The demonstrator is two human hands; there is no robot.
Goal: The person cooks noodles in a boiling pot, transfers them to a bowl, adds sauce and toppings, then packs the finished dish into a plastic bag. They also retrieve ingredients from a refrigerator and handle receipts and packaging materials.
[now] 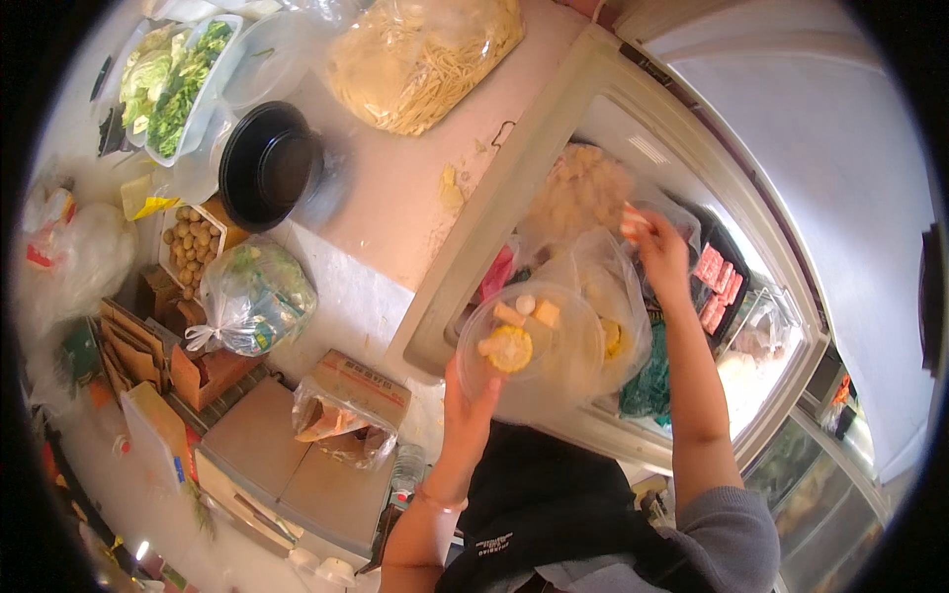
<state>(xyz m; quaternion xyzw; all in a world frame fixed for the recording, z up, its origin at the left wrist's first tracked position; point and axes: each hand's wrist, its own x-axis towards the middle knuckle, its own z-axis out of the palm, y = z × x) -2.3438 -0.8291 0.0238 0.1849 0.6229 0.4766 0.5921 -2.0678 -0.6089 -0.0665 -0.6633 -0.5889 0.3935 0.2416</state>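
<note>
My left hand [471, 404] grips the rim of a clear plastic bowl [563, 378] over the near edge of an open chest freezer [511, 167]. Inside the bowl are a corn slice [510, 350], a white ball [526, 305], a yellowish cube [548, 312] and a few pinkish pieces. Farther in, my right hand [661, 244] pinches a red-and-white striped piece [635, 221], which looks like a crab stick. Below that hand lies a bag of tan pieces [582, 185], blurred. Beside my right forearm is a black tray [730, 259] with rolls of pink meat [718, 270].
Left of the freezer are a large bag of noodles [426, 63], a black round tub [268, 164] and a container of leafy greens [182, 89]. A tied bag of vegetables [259, 296] and a cardboard box [359, 393] sit lower. A white freezer lid [808, 148] stands at right.
</note>
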